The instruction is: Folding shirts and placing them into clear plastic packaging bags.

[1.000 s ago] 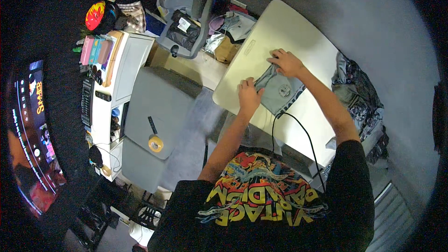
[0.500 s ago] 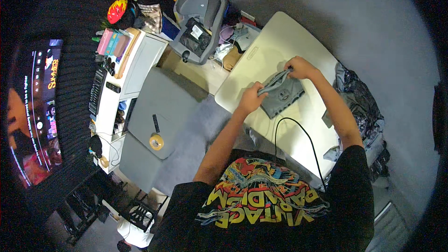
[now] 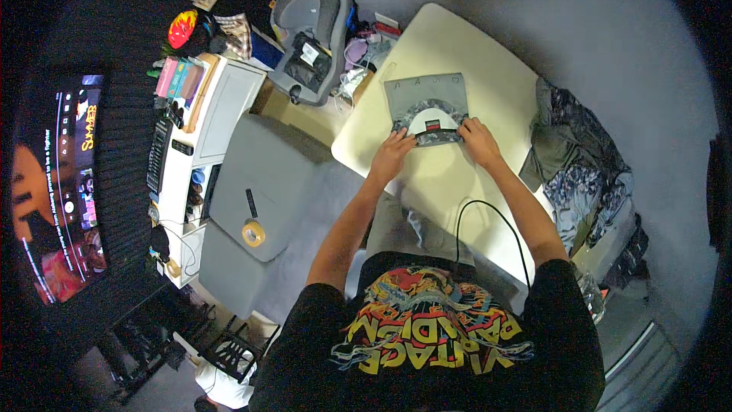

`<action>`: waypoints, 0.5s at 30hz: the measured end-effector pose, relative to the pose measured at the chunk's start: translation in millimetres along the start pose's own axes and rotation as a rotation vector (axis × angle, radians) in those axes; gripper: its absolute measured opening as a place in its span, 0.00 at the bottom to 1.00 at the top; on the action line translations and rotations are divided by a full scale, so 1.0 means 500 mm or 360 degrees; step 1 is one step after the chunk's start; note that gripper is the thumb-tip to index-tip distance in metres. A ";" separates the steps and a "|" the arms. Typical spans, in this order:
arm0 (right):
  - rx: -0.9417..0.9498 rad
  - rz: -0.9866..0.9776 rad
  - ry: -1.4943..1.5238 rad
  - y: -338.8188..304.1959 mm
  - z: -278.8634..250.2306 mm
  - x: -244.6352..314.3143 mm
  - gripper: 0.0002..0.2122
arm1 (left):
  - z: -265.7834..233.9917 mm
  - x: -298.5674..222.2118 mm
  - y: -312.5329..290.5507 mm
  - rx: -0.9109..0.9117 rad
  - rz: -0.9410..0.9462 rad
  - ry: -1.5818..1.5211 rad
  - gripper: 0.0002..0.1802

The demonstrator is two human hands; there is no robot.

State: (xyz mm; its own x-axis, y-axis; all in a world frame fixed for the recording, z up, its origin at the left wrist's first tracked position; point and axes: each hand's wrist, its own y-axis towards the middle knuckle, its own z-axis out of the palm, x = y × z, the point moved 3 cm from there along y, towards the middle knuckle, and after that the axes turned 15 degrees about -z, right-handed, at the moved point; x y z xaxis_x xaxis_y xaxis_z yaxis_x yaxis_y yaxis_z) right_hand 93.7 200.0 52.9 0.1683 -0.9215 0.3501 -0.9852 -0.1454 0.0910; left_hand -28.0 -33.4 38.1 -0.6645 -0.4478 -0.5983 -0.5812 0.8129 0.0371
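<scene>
Grey garment point(image 3: 425, 91): located on the counter point(image 3: 438, 38), laid flat, with both hands at its near edge. A curved, patterned band and a white inner area face up, with 1 dark label bearing a red patch. Left hand point(image 3: 390, 155): fingers on the near left corner of the garment. Right hand point(image 3: 480, 143): fingers at the near right corner. Both sets look narrow; cannot tell whether either pinches the cloth.

Clothes pile point(image 3: 581, 175): dark and patterned, along the right side of the counter. Black cable point(image 3: 499, 215): 1 length, arching in view over the near side of the counter. Child seat point(image 3: 311, 38): grey, left of the counter at its far end. Tape roll point(image 3: 253, 233): well left of the counter, on a grey padded seat point(image 3: 267, 160).
</scene>
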 end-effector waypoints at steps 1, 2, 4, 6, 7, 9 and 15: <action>0.0031 0.0134 -0.0040 -0.013 0.020 0.005 0.11 | 0.012 -0.003 -0.013 0.0024 -0.0008 -0.0011 0.23; 0.0046 0.0148 -0.0026 -0.034 0.032 0.014 0.11 | 0.022 -0.006 -0.026 0.0051 -0.0010 0.0126 0.25; -0.0291 0.0232 -0.0011 -0.031 -0.022 0.050 0.11 | 0.021 -0.007 -0.044 0.0073 -0.0016 0.0279 0.28; -0.0431 0.0390 0.0167 -0.059 -0.008 0.070 0.10 | 0.017 -0.019 -0.062 0.0084 -0.0008 0.0178 0.31; -0.0567 0.0533 0.0349 -0.066 0.000 0.074 0.09 | 0.016 -0.025 -0.057 0.0083 0.0005 0.0183 0.31; -0.0369 0.0910 0.1110 -0.058 0.044 0.087 0.08 | 0.022 -0.040 -0.045 0.0121 -0.0005 0.0008 0.30; -0.0941 0.1729 0.2693 -0.002 0.170 0.128 0.13 | 0.076 -0.033 -0.013 0.0330 0.0132 0.0390 0.33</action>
State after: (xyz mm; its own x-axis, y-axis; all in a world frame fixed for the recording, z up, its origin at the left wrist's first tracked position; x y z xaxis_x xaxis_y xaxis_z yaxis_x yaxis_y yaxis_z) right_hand 102.5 110.3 -4.1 -0.1389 0.6668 0.7322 -0.6158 0.5208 -0.5912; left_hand 4.5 -17.3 17.2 -0.8134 -0.4329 -0.3885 -0.4292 0.8975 -0.1015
